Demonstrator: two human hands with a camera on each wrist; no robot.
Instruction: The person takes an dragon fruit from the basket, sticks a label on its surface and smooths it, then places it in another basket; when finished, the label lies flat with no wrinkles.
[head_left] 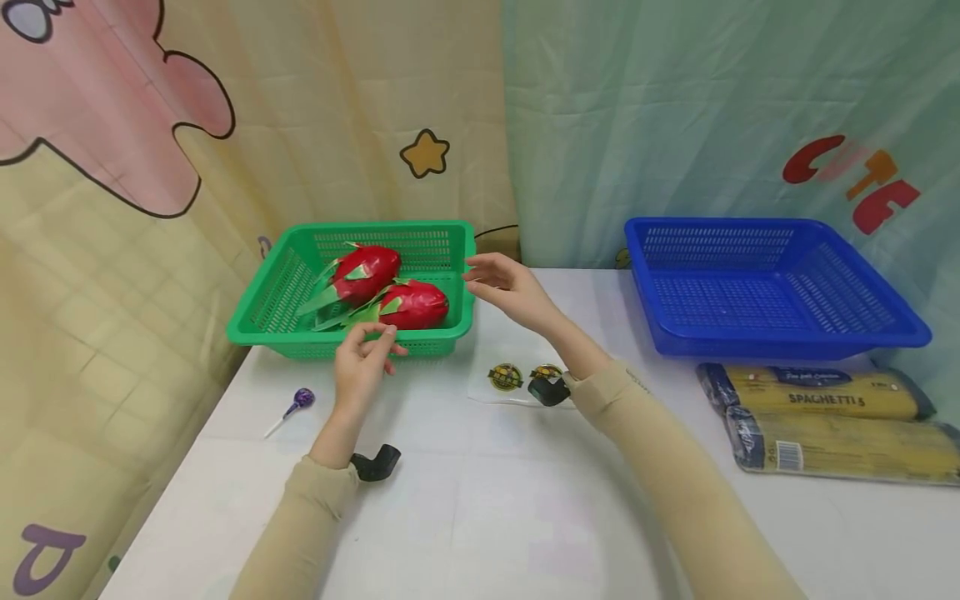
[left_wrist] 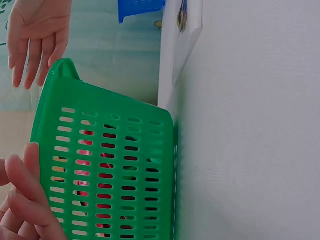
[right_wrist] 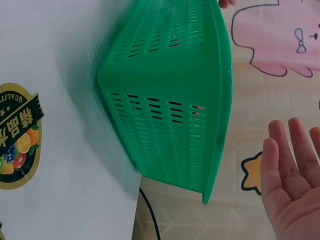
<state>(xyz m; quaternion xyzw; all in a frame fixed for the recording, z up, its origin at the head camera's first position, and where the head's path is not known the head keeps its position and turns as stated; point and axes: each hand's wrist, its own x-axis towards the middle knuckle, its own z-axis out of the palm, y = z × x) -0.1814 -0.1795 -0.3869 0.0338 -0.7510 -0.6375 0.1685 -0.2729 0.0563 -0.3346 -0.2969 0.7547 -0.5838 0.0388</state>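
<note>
Two red dragon fruits (head_left: 415,305) with green leafy scales lie in the green basket (head_left: 463,325), at the back left of the table. My left hand (head_left: 362,367) is at the basket's front rim, fingers loosely bent. In the left wrist view its fingertips come up to the rim; whether they touch cannot be told. Beside the basket's right rim my right hand (head_left: 507,289) is raised with fingers extended, and the right wrist view shows its bare palm (right_wrist: 295,200). Neither hand holds anything. Through the basket's slots, parts of the red fruit show in the left wrist view.
A blue basket (head_left: 780,340) stands at the back right, with two spaghetti packs (head_left: 847,442) in front of it. The purple-wrapped lollipop (head_left: 302,398) lies left of my left wrist. Under my right forearm is a clear bag with round fruit labels (head_left: 506,377).
</note>
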